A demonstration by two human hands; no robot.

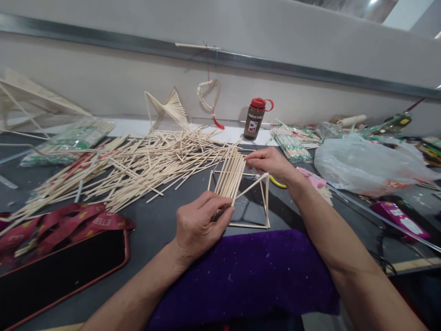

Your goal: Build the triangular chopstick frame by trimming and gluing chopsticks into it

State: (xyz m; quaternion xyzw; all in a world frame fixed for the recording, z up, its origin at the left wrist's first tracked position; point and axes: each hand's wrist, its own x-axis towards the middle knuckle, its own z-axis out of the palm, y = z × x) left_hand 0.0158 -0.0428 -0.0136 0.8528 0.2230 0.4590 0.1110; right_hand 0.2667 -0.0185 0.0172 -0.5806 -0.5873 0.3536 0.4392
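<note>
A small open frame of thin wooden sticks (266,202) stands on the table, with a slanted row of sticks (230,174) laid side by side across its left part. My left hand (206,219) is closed, thumb and forefinger pinching the near end of the wooden stick (239,185) at the row's right edge. At that stick's far end, my right hand (270,163) pinches with fingertips together. Another stick slopes from the frame's top right corner towards my left fingertips. My left fist hides the row's lower front.
Loose wooden sticks (138,168) form a large pile behind and left. A dark bottle with red lid (254,120) stands by the wall. A purple cloth (248,276) lies in front, a phone (65,271) at left, a plastic bag (365,163) and pink-purple tool (399,220) at right.
</note>
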